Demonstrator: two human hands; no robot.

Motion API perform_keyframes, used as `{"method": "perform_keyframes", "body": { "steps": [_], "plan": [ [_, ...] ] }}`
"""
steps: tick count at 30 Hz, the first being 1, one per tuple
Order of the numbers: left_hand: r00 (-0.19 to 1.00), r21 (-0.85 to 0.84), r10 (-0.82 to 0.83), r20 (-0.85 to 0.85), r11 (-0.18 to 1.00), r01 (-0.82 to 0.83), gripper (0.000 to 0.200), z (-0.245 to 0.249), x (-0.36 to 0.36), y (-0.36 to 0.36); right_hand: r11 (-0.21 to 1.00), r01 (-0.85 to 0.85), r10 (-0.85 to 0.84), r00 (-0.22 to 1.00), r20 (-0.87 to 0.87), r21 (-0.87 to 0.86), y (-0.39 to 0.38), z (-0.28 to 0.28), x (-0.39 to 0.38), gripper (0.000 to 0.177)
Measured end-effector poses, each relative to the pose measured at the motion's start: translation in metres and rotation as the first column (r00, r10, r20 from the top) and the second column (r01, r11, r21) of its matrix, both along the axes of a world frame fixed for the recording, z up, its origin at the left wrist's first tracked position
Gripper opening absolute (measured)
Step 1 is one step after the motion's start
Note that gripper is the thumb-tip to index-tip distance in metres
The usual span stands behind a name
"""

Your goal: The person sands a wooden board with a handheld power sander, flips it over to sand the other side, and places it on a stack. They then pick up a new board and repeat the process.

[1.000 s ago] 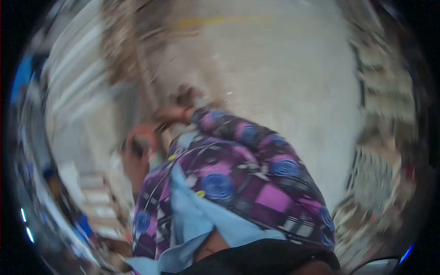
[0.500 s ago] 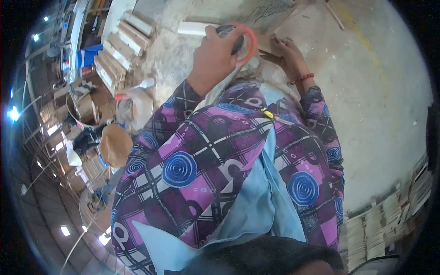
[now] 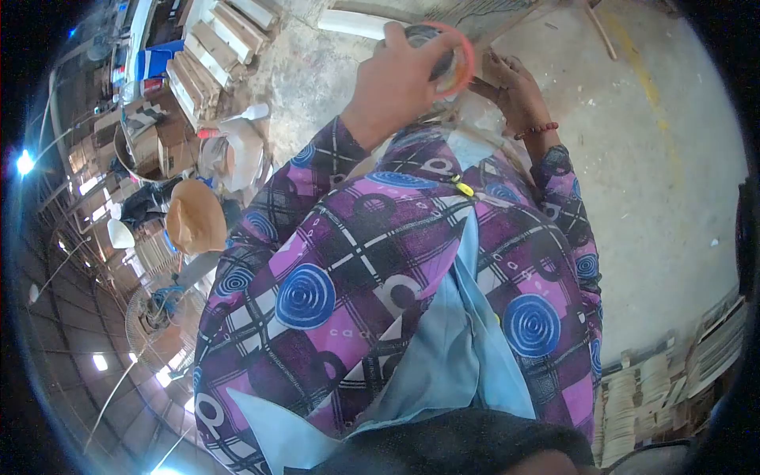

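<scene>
Head view — left hand (image 3: 396, 79) gripping orange-rimmed tape roll (image 3: 453, 57), fingers curling round it; right hand (image 3: 518, 95) resting just beside — fingers bending, grasp unclear.

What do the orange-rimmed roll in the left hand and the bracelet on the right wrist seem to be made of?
The roll: probably plastic tape, its orange rim smooth and slightly translucent. The bracelet: small red beads, perhaps plastic or glass; too small to tell.

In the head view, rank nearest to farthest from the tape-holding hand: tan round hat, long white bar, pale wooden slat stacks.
1. Long white bar, top, beside the left hand and its orange-rimmed tape roll.
2. Tan round hat, left.
3. Pale wooden slat stacks, lower right.
</scene>
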State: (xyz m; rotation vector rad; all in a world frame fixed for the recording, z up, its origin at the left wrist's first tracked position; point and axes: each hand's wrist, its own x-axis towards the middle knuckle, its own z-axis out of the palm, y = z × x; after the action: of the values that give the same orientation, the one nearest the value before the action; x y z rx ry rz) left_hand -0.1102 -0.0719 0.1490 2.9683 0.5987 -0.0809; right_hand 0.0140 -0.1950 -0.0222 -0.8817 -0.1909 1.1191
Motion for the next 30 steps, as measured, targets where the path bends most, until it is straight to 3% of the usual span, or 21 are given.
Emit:
{"method": "perform_keyframes", "body": {
  "steps": [1,3,5,10,13,19,22,26,28,30],
  "plan": [
    [1.0,-0.005,-0.019,-0.001,1.0,0.019,0.056,0.001,0.001,-0.003,0.998,-0.059,0.057,0.991,0.123,0.012,-0.002,-0.001,0.001,0.044],
    [1.0,0.001,-0.019,0.012,1.0,0.018,0.051,-0.003,-0.002,-0.002,0.997,0.075,-0.074,0.987,-0.142,0.005,0.0,0.001,-0.002,0.048],
    [0.999,0.01,-0.025,0.03,1.0,0.025,0.049,-0.004,-0.003,-0.003,0.995,0.103,-0.104,0.952,-0.286,-0.019,0.001,0.008,0.0,0.055],
    [0.997,0.025,-0.076,0.015,0.997,0.075,0.048,-0.002,0.003,-0.015,0.999,0.018,-0.026,0.961,-0.275,-0.031,-0.002,0.009,0.006,0.078],
    [0.991,-0.017,-0.121,0.053,0.992,0.122,0.055,0.0,0.007,-0.022,0.998,0.017,-0.038,0.936,-0.349,-0.061,-0.005,0.017,0.009,0.085],
    [0.99,0.009,-0.133,0.049,0.991,0.132,0.051,-0.006,0.012,-0.024,0.993,-0.026,-0.013,0.947,-0.32,-0.119,-0.008,0.014,0.009,0.092],
    [0.993,0.001,-0.113,0.036,0.994,0.113,0.05,-0.002,0.014,-0.02,0.987,-0.014,-0.051,0.917,-0.397,-0.159,-0.007,0.033,0.009,0.088],
    [0.998,-0.047,0.036,0.06,0.998,-0.033,0.052,-0.001,-0.003,0.012,0.999,-0.017,0.008,0.96,-0.279,-0.029,-0.002,0.019,0.004,0.059],
    [0.987,-0.039,0.155,0.036,0.987,-0.153,0.056,-0.003,-0.015,0.036,0.996,-0.036,0.024,0.99,-0.137,-0.084,0.001,0.026,-0.002,0.043],
    [0.979,0.039,0.203,0.007,0.978,-0.203,0.057,0.0,-0.019,0.048,0.995,-0.011,-0.005,0.987,-0.16,-0.099,0.004,0.023,-0.002,0.035]
  ]
}}
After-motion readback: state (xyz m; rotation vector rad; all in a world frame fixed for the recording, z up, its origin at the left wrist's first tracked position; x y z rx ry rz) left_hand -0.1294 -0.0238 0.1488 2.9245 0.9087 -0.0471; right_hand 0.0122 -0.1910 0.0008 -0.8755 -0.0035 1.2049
